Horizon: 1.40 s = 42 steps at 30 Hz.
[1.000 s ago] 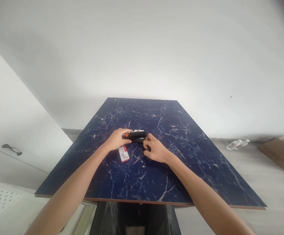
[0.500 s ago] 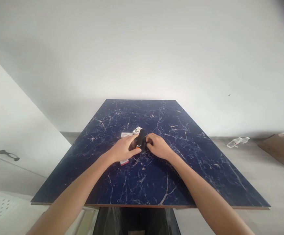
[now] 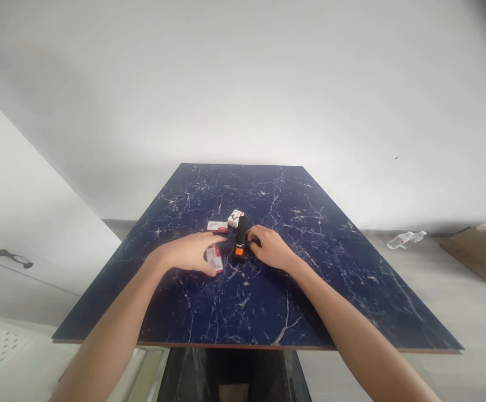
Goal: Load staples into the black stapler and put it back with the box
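Note:
A long black tool [image 3: 241, 230] with an orange patch at its near end, which looks like a stapler, lies on the dark blue marbled table [image 3: 243, 312]. Just right of it, my right hand [image 3: 270, 247] has its fingers curled together against the tool's side; what they pinch, if anything, is hidden. My left hand [image 3: 188, 254] is open to the left, thumb and fingers apart, over a small white and red box [image 3: 215, 260] that it partly covers. Beyond that hand lies a flat white and red box [image 3: 217, 226]. Another small white box [image 3: 235, 218] touches or nearly touches the tool's far end.
A white wall [image 3: 243, 84] rises behind the table. To the left stands a white cabinet with a dark handle [image 3: 14, 258]. On the floor at right are clear plastic bottles [image 3: 405, 240] and a cardboard box [image 3: 475, 254]. A black chair-like object [image 3: 190, 374] is below the near edge.
My left hand has let go of the black tool and moved left over the small box, uncovering the orange patch. My right hand stays beside the tool. The view has shifted slightly.

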{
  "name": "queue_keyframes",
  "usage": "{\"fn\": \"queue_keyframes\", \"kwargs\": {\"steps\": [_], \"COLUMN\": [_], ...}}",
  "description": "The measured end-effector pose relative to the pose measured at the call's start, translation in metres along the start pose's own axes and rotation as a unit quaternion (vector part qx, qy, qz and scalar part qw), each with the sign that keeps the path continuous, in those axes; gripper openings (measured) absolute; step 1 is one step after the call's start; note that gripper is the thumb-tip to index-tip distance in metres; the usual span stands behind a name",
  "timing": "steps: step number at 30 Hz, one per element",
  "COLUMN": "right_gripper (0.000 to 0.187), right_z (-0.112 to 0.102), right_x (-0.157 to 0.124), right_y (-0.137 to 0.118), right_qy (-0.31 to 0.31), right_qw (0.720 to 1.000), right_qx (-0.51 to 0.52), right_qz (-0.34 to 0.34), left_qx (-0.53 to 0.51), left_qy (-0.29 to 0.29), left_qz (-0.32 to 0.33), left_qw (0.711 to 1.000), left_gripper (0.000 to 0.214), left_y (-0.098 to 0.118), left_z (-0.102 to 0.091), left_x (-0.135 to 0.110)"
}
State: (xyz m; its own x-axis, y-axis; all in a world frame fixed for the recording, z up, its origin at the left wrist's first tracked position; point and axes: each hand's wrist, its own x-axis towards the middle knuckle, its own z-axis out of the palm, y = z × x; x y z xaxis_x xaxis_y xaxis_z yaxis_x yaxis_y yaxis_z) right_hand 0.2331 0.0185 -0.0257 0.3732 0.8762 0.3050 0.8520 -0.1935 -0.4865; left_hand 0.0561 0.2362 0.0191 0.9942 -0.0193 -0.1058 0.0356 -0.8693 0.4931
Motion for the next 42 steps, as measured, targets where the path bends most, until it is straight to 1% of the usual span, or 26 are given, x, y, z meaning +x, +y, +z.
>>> {"fn": "queue_keyframes", "kwargs": {"steps": [4,8,10,12,14,15,18,20,22,24,25,27,29,31,34,36,37,39,42], "right_gripper": [0.014,0.014,0.014,0.013,0.014,0.014,0.013,0.013,0.014,0.014,0.015,0.015,0.014,0.014,0.014,0.013,0.013,0.013,0.014], "right_z": [0.001,0.0,-0.002,-0.003,-0.004,-0.004,-0.005,-0.005,-0.005,-0.006,-0.006,-0.006,-0.006,-0.006,-0.006,-0.006,-0.006,-0.006,-0.006], "right_x": [0.0,-0.001,-0.001,-0.001,-0.001,-0.001,-0.002,-0.002,-0.002,-0.003,-0.003,-0.003,-0.003,-0.003,-0.003,-0.003,-0.003,-0.004,-0.004], "right_y": [0.0,0.0,-0.001,-0.002,-0.002,-0.002,-0.002,-0.002,-0.002,-0.003,-0.003,-0.003,-0.003,-0.002,0.0,0.001,0.001,0.001,0.001], "right_qy": [-0.004,-0.007,-0.011,-0.014,-0.016,-0.017,-0.023,-0.026,-0.031,-0.035,-0.036,-0.035,-0.036,-0.039,-0.044,-0.044,-0.043,-0.043,-0.042], "right_qw": [1.0,1.0,1.0,1.0,1.0,1.0,0.999,0.999,0.999,0.999,0.998,0.998,0.998,0.998,0.998,0.998,0.998,0.998,0.998], "right_qx": [-0.001,0.0,0.001,0.0,-0.002,-0.004,-0.007,-0.01,-0.014,-0.018,-0.02,-0.024,-0.026,-0.024,-0.021,-0.023,-0.023,-0.023,-0.021], "right_qz": [-0.007,-0.014,-0.014,-0.016,-0.022,-0.024,-0.022,-0.022,-0.028,-0.035,-0.038,-0.042,-0.042,-0.04,-0.043,-0.044,-0.045,-0.045,-0.047], "left_qx": [-0.029,-0.031,-0.026,-0.011,0.021,0.038,0.069,0.075,0.077,0.066,0.058,0.045,0.04,0.044,0.036,0.015,0.004,-0.01,-0.022], "left_qy": [0.054,0.059,0.077,0.125,0.174,0.186,0.168,0.154,0.154,0.157,0.151,0.126,0.107,0.113,0.151,0.169,0.168,0.133,0.06], "left_qz": [0.021,0.029,0.036,0.033,0.012,-0.002,-0.033,-0.045,-0.051,-0.036,-0.021,0.009,0.02,0.012,-0.012,-0.01,0.0,0.027,0.055], "left_qw": [0.998,0.997,0.996,0.992,0.984,0.982,0.983,0.984,0.984,0.985,0.987,0.991,0.993,0.993,0.988,0.985,0.986,0.991,0.996], "left_gripper": [0.078,0.08,0.074,0.055,0.042,0.04,0.04,0.042,0.044,0.046,0.051,0.062,0.061,0.054,0.061,0.063,0.063,0.064,0.074], "left_y": [0.013,0.015,0.009,-0.001,-0.013,-0.02,-0.033,-0.035,-0.034,-0.033,-0.033,-0.035,-0.035,-0.034,-0.026,-0.019,-0.014,-0.006,0.002], "left_z": [0.012,0.021,0.021,0.02,0.019,0.018,0.015,0.011,0.009,0.008,0.009,0.012,0.014,0.013,0.009,0.007,0.007,0.008,0.012], "left_x": [0.014,0.02,0.021,0.024,0.027,0.029,0.03,0.028,0.026,0.025,0.026,0.029,0.031,0.031,0.028,0.025,0.024,0.022,0.021]}}
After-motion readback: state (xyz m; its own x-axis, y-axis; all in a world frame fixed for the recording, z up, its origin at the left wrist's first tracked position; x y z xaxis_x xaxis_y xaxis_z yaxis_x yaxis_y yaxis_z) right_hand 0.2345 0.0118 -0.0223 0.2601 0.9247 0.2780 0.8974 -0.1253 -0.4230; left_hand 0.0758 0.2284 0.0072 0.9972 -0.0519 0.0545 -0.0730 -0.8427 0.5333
